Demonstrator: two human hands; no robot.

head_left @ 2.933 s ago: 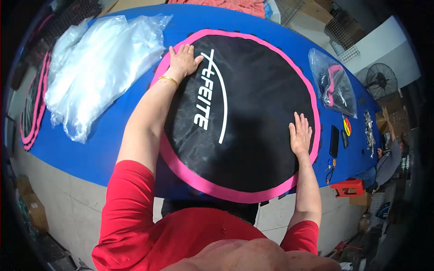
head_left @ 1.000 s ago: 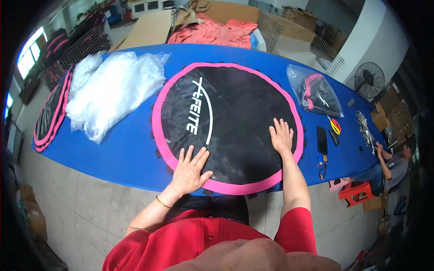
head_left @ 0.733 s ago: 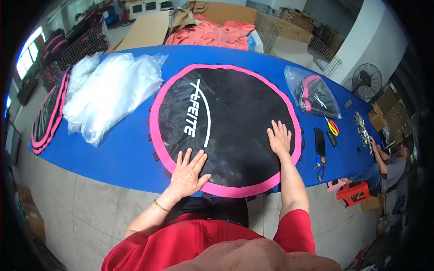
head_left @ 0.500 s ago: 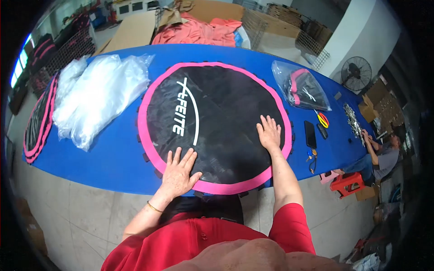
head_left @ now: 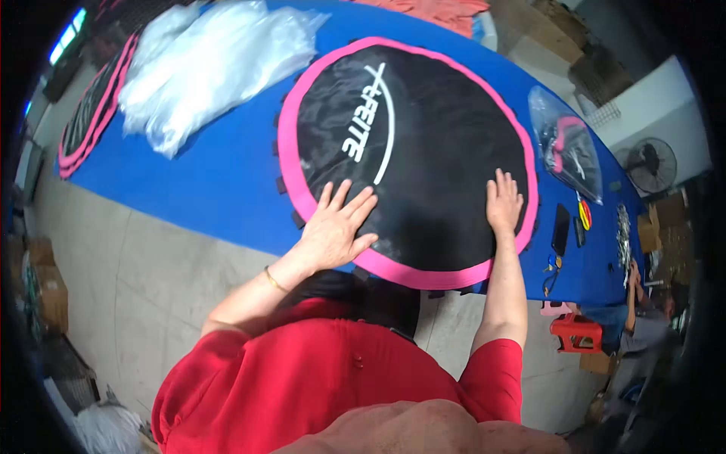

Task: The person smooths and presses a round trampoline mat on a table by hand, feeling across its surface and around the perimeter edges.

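A round black mat (head_left: 431, 129) with a pink border and white lettering lies flat on the blue table (head_left: 219, 181). My left hand (head_left: 336, 227) rests flat, fingers spread, on the mat's near left edge, over the pink border. My right hand (head_left: 504, 203) presses flat on the mat near its right edge. Neither hand holds anything.
Clear plastic bags (head_left: 204, 64) are piled at the table's far left, beside a stack of similar mats (head_left: 94, 113). A bagged item (head_left: 567, 147), a phone (head_left: 560, 229), scissors (head_left: 584, 214) and keys (head_left: 552, 268) lie to the right. Another person (head_left: 639, 318) sits by a red stool (head_left: 575, 333).
My left hand went from the mat's far edge to its near left edge. In the last half second the view swung and tilted; both hands stayed flat on the mat.
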